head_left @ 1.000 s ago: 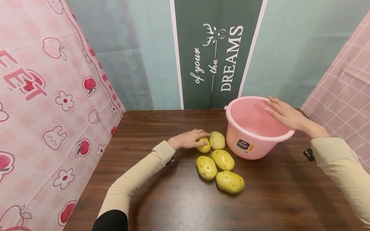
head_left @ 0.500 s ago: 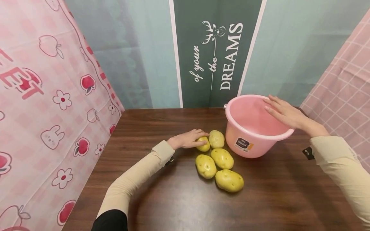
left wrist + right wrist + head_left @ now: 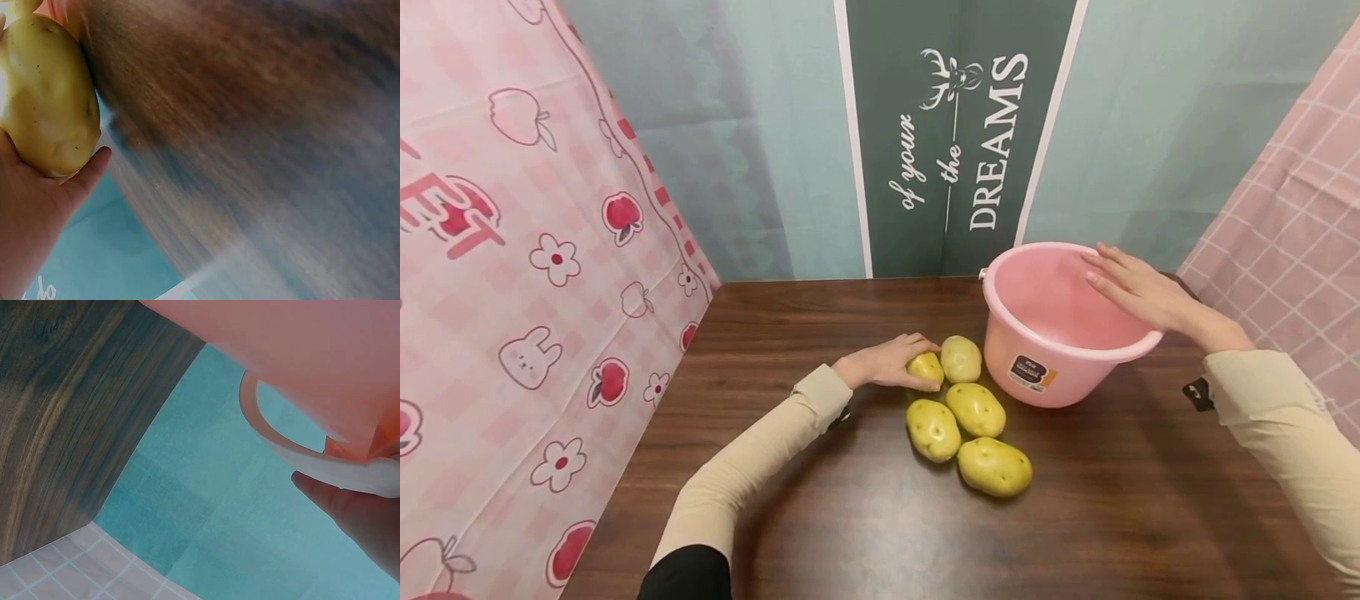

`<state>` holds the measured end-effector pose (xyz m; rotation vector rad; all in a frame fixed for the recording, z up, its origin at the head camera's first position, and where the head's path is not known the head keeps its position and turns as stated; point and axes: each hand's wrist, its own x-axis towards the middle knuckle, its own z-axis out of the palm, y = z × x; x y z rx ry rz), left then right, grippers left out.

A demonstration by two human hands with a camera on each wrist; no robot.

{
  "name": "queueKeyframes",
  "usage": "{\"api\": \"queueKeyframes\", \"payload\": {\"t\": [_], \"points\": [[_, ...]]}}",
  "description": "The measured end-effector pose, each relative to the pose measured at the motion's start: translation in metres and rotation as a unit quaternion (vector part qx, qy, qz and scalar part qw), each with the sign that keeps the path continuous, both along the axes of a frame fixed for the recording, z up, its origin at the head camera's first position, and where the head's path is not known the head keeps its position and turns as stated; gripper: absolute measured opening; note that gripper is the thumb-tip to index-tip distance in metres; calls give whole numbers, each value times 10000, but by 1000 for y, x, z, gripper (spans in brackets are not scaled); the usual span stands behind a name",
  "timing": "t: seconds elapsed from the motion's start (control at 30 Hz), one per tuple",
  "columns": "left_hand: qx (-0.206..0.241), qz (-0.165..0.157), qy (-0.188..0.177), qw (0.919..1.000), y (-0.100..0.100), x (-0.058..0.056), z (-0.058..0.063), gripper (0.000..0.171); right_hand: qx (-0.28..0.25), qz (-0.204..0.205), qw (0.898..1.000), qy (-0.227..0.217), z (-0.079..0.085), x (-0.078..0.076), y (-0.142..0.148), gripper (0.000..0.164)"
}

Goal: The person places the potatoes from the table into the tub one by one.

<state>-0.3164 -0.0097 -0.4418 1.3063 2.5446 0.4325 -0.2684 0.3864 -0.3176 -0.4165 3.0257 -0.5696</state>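
My left hand (image 3: 886, 363) grips a small yellow potato (image 3: 927, 367) on the table, fingers over its far side and thumb at its near side. In the left wrist view this potato (image 3: 50, 94) fills the upper left, with a digit curving below its end. Just right of it lies a paler potato (image 3: 961, 359). My right hand (image 3: 1138, 292) rests on the right rim of a pink bucket (image 3: 1048, 367), its fingers extended along the rim. In the right wrist view, a finger (image 3: 340, 503) lies beside the bucket's white handle (image 3: 294, 450).
Nearer to me, more potatoes lie close together: one in the middle (image 3: 976, 410), one at the left (image 3: 933, 430) and one in front (image 3: 995, 467). The brown wooden table (image 3: 820, 517) ends at a green cloth backdrop (image 3: 925, 242). Pink cloths (image 3: 550, 358) hang at both sides.
My left thumb has slid down to the near side of the small potato, and the hand has spread around it. My right hand and the bucket have stayed in place; the view tilts slightly.
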Motion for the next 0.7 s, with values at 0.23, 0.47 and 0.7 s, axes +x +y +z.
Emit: {"api": "queueKeyframes", "payload": {"t": [0.23,0.47,0.7], "points": [[114,-76,150,9998,1,-1,-3,68,-45,76,9999,87,0,0,0,56],[107,-174,289,9994,2,-1,-2,66,-40,138,9998,168,0,2,-1,55],[240,-152,317,9991,0,-3,5,64,-64,123,9998,118,1,3,-1,55]]}}
